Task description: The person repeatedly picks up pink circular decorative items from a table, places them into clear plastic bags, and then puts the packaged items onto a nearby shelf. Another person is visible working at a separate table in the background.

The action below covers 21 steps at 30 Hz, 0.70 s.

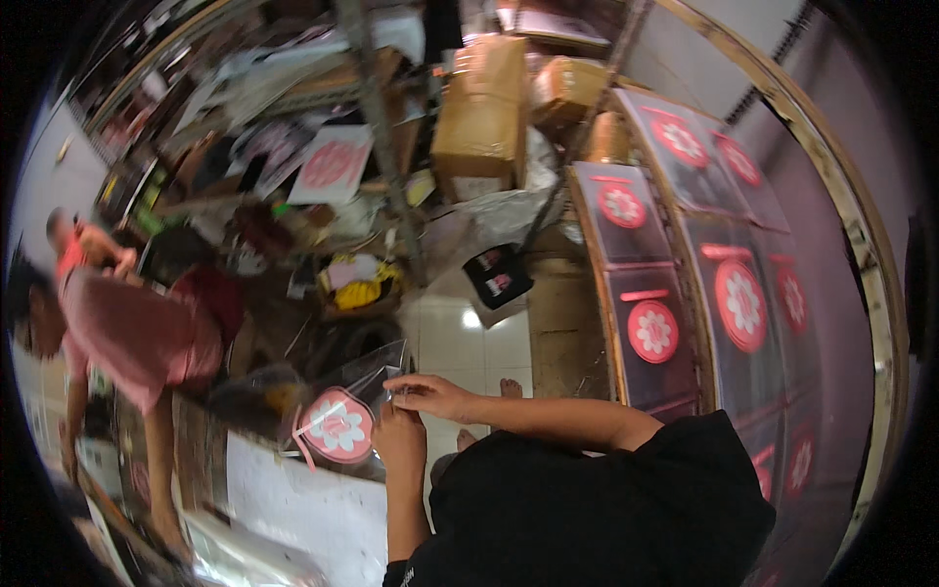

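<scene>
Beside the white surface (pixel 303 509), slightly below frame centre, a person in a black top (pixel 597 499) has both bare hands together at the right-hand edge of a clear plastic sheet (pixel 337 426). Sheet carries a pink disc with a white flower, plus a pink strip at its lower left; it sits at the far edge of the surface, to the left of the hands. Left hand (pixel 399 440): fingers narrow, pinching the sheet's edge. Right hand (pixel 435 397): just above the left, nearly touching it, fingers bunched and pointing left; whether they grip the plastic, cannot tell.

On the right, a leaning rack holds rows of dark panels (pixel 738 303) with the same pink-and-white flower motif. Tiled floor (pixel 455 338) ahead, bare feet (pixel 511 388) showing near the right forearm. Further off on the floor, a black item (pixel 497 276) with a pink print; left of it, a yellow bundle (pixel 360 289) in a box. Taped cardboard box (pixel 479 137) behind, near a metal post (pixel 381 127). White sheet with a pink flower (pixel 333 166) lies on the cluttered pile, left of the post. At left, a co-worker in a pink shirt (pixel 147 323) bends forward, one arm reaching down; another person (pixel 93 245) behind, blurred.
</scene>
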Available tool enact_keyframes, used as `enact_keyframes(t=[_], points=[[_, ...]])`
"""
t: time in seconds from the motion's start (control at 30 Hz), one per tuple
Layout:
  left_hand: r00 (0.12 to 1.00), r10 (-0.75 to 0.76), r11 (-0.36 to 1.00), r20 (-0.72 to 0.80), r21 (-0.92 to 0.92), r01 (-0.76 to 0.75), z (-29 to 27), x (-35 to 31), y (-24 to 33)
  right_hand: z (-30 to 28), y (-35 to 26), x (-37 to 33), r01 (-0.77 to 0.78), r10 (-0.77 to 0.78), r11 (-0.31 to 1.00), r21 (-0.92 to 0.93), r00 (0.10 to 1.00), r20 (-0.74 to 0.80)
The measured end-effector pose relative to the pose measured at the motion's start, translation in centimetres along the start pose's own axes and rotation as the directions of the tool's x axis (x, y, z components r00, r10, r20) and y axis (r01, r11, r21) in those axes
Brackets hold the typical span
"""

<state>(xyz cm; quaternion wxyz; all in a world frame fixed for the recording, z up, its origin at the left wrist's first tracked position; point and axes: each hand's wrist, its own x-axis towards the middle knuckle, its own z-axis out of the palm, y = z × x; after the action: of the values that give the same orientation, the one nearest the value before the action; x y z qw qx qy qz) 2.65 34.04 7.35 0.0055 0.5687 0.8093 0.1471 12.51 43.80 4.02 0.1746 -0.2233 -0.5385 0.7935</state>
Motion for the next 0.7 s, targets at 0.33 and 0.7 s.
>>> enact_keyframes(t=[0.33, 0.7], points=[[0.958, 0.285, 0.897, 0.015, -0.356, -0.261, -0.8, 5.4, 8.3, -10.2, -5.2, -1.5, 0.006, -0.182, 0.898, -0.44, 0.915, -0.359], [0.997, 0.076, 0.848, 0.006, -0.527, -0.062, 2.8, 4.4, 4.2, -25.7, -28.3, -6.3, -0.084, -0.229, 0.778, -0.622, 0.884, -0.406]])
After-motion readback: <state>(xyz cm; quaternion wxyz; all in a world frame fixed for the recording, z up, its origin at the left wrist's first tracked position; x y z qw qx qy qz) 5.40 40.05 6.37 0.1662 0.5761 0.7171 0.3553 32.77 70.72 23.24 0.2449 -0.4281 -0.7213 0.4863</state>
